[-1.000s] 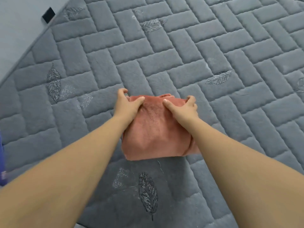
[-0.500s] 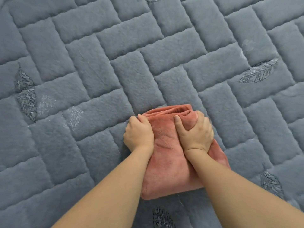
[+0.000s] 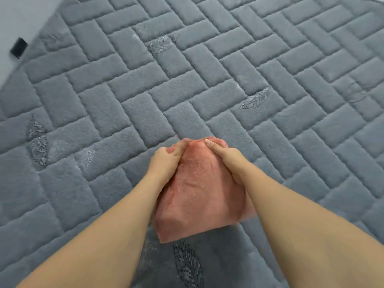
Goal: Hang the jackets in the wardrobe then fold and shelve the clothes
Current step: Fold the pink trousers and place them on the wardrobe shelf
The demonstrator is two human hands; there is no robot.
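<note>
While I look down from the head view, my left hand (image 3: 166,157) grips the far left corner of the folded pink cloth (image 3: 199,196), thumb on top, fingers curled over the edge and tucked under, fabric bunched between them. My right hand (image 3: 230,159) grips the far right side of the same cloth, thumb (image 3: 214,147) lying along the top surface pointing away from me, the other fingers wrapped around the right edge and mostly hidden beneath the fabric. Both hands closed on the cloth, close together at its far end, a narrow strip of pink showing between them. Cloth is plush, salmon pink, folded into a thick wedge: narrow and bunched at the far end under my hands, wider toward me. Its near edge hangs or lies just between my forearms, near corner pointing down toward me; cannot tell if that near part touches the bedding or is lifted off it. A bit of the cloth sticks out past my right forearm on the right side. Under everything is the grey quilted bed cover (image 3: 187,90) with a brick-like stitched pattern and embroidered leaf motifs; one leaf (image 3: 188,265) sits just nearer than the cloth's near corner, another leaf (image 3: 254,99) well apart beyond and to the right. Small black object (image 3: 18,47) at far left on the pale floor beside the cover's edge, blurred, cannot identify it.
</note>
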